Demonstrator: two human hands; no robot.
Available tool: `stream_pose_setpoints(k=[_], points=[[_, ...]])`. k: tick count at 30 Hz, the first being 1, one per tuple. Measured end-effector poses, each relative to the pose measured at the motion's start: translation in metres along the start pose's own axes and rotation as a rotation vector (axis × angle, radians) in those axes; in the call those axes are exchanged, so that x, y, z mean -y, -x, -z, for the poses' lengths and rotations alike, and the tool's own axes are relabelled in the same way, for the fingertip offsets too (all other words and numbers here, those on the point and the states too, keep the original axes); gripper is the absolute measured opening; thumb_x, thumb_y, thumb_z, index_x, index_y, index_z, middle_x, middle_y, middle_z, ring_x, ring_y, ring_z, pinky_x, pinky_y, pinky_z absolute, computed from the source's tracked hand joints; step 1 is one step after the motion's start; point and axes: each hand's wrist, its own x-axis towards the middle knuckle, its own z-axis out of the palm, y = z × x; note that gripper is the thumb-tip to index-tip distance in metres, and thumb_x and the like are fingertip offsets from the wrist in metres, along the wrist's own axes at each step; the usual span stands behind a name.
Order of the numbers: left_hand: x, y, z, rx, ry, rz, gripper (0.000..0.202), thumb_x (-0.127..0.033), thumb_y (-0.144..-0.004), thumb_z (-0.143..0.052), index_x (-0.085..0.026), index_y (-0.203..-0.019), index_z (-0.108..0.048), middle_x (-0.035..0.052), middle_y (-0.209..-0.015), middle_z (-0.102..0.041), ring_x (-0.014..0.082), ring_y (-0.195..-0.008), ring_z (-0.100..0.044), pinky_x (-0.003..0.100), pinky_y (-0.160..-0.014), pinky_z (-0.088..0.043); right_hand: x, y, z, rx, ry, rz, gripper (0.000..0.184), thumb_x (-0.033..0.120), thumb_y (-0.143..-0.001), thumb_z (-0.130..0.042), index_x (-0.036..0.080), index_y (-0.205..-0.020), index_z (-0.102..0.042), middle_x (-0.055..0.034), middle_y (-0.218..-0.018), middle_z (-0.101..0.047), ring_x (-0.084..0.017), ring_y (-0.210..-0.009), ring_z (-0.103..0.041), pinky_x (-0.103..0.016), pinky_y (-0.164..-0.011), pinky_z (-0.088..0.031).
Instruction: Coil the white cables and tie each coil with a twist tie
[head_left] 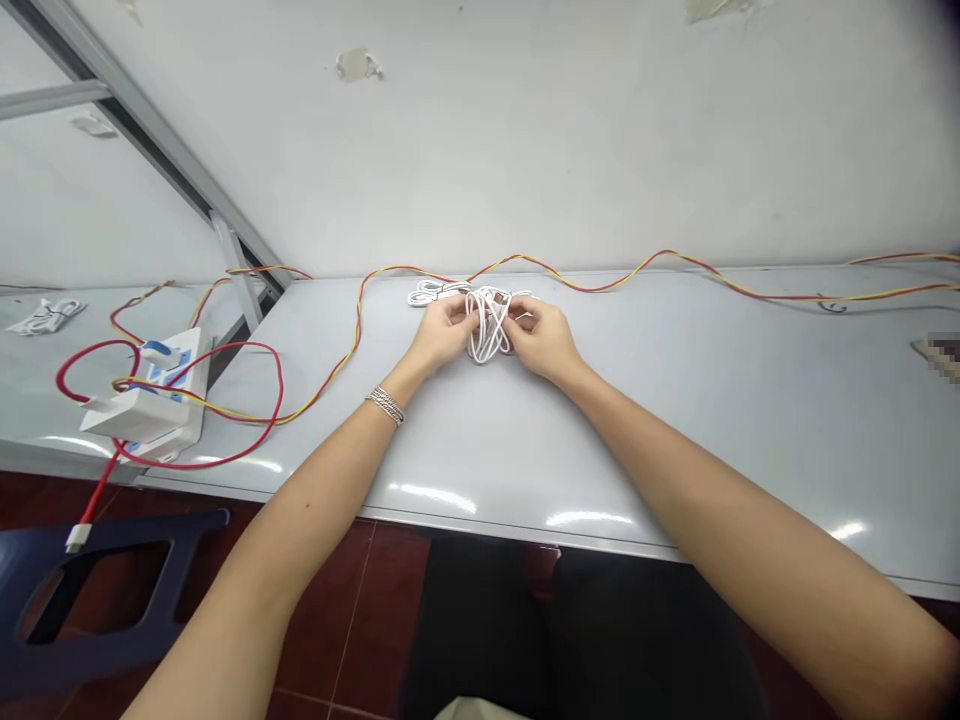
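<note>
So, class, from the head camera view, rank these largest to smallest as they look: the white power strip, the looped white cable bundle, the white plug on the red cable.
1. White power strip
2. Looped white cable bundle, partly hidden by the hands
3. White plug on the red cable, though it sits nearer the camera

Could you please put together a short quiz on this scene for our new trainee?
1. True or false: the left hand and the right hand both touch the white cable.
2. Which wrist wears the bracelet?
3. What colours is the twisted wire running along the back of the table? A) red and yellow B) blue and white C) black and green

Key: 1 true; 2 left; 3 A.
</note>
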Motion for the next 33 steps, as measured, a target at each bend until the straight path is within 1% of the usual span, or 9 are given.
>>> stream_pose_setpoints(k=[5, 10, 13, 17, 22, 25, 28, 31, 33], points=[[-0.006, 0.001, 0.0, 0.171, 0.02, 0.061, 0.029, -0.033, -0.093, -0.058, -0.01, -0.103, -0.073, 0.0107, -0.1, -0.076, 0.0194, -0.087, -0.068, 0.032, -0.082, -0.054, 0.002, 0.001, -0.001, 0.003, -0.056, -0.043, 0.03, 0.024, -0.082, -0.064, 0.021, -0.111, -0.057, -0.0036, -0.094, -0.067, -0.015, -0.062, -0.063, -0.029, -0.056, -0.048], [-0.015, 0.009, -0.001, 0.302, -0.171, -0.029, 0.043, -0.044, -0.091, -0.066, -0.011, -0.119, -0.07, 0.0128, -0.113, -0.074, 0.0248, -0.101, -0.068, 0.034, -0.089, -0.052, 0.004, 0.004, 0.001, 0.023, 0.021, 0.033, 0.029, 0.021, -0.074, -0.061, 0.023, -0.099, -0.048, -0.0038, -0.099, -0.066, -0.019, -0.074, -0.063, -0.033, -0.065, -0.05], [-0.016, 0.012, -0.002, 0.33, -0.231, -0.047, 0.055, -0.053, -0.089, -0.068, -0.011, -0.124, -0.068, 0.0137, -0.113, -0.073, 0.0255, -0.099, -0.067, 0.035, -0.087, -0.052, 0.006, 0.006, 0.003, 0.047, 0.054, 0.072, 0.031, 0.021, -0.069, -0.06, 0.025, -0.095, -0.042, -0.0028, -0.096, -0.064, -0.021, -0.078, -0.061, -0.034, -0.066, -0.049], [-0.012, 0.01, -0.002, 0.333, -0.223, -0.039, 0.057, -0.06, -0.087, -0.067, -0.012, -0.118, -0.07, 0.0117, -0.106, -0.074, 0.0227, -0.092, -0.066, 0.032, -0.082, -0.051, 0.007, 0.006, 0.002, 0.076, 0.106, 0.098, 0.028, 0.022, -0.073, -0.06, 0.025, -0.095, -0.043, -0.0022, -0.088, -0.062, -0.019, -0.07, -0.057, -0.034, -0.064, -0.046], [-0.005, 0.007, -0.002, 0.218, -0.147, 0.003, 0.053, -0.062, -0.081, -0.072, -0.01, -0.091, -0.072, 0.0061, -0.08, -0.07, 0.0156, -0.072, -0.059, 0.027, -0.066, -0.044, 0.003, 0.0, 0.003, 0.073, -0.022, 0.07, 0.021, 0.031, -0.079, -0.061, 0.021, -0.097, -0.054, -0.0015, -0.091, -0.061, -0.012, -0.061, -0.049, -0.03, -0.059, -0.044], [-0.003, 0.006, -0.001, 0.109, -0.096, 0.047, 0.048, -0.059, -0.077, -0.078, -0.012, -0.075, -0.068, 0.0028, -0.067, -0.063, 0.0117, -0.061, -0.051, 0.025, -0.059, -0.038, 0.001, -0.003, 0.006, 0.089, -0.179, -0.018, 0.035, 0.041, -0.079, -0.07, 0.021, -0.106, -0.06, 0.0007, -0.084, -0.059, -0.011, -0.057, -0.05, -0.029, -0.056, -0.044], [-0.003, 0.005, -0.001, 0.06, -0.065, 0.053, 0.046, -0.056, -0.076, -0.079, -0.013, -0.07, -0.067, 0.0019, -0.062, -0.061, 0.0109, -0.058, -0.049, 0.026, -0.057, -0.037, 0.002, -0.004, 0.008, 0.053, -0.33, -0.072, 0.054, 0.048, -0.068, -0.084, 0.022, -0.108, -0.059, 0.0011, -0.082, -0.063, -0.014, -0.063, -0.06, -0.03, -0.06, -0.051], [-0.005, 0.006, -0.001, 0.086, -0.06, 0.038, 0.047, -0.059, -0.079, -0.076, -0.012, -0.074, -0.071, 0.0038, -0.067, -0.066, 0.0127, -0.061, -0.055, 0.026, -0.059, -0.04, 0.005, -0.003, 0.008, 0.056, -0.426, -0.121, 0.066, 0.05, -0.057, -0.092, 0.021, -0.106, -0.059, 0.0004, -0.08, -0.068, -0.017, -0.07, -0.066, -0.034, -0.069, -0.058], [-0.008, 0.008, -0.002, 0.145, -0.052, 0.056, 0.05, -0.061, -0.08, -0.074, -0.011, -0.077, -0.073, 0.0067, -0.073, -0.071, 0.0144, -0.066, -0.06, 0.027, -0.062, -0.044, 0.007, -0.003, 0.008, 0.07, -0.454, -0.152, 0.069, 0.05, -0.053, -0.095, 0.02, -0.104, -0.06, 0.0006, -0.077, -0.069, -0.018, -0.068, -0.067, -0.036, -0.071, -0.06]])
